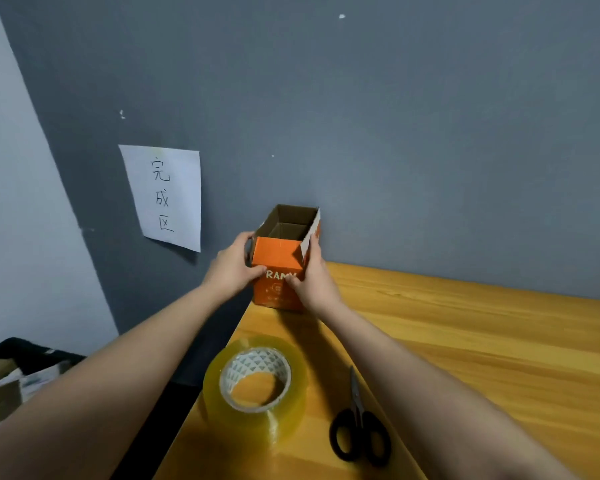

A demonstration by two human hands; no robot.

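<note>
Your left hand point(234, 265) hides its fingertips behind the orange box point(278, 252), and both thumbs cover part of its white lettering point(275, 275); the small print point(276, 291) below is too fine to read. The cardboard clutter point(0, 393) lower left is blurred, cut by the edge

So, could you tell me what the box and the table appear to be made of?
The box: likely corrugated cardboard, matte; brown raw inside, orange print outside. The table: looks like wood or wood veneer, smooth with slight sheen; yellow grain lines show.
</note>
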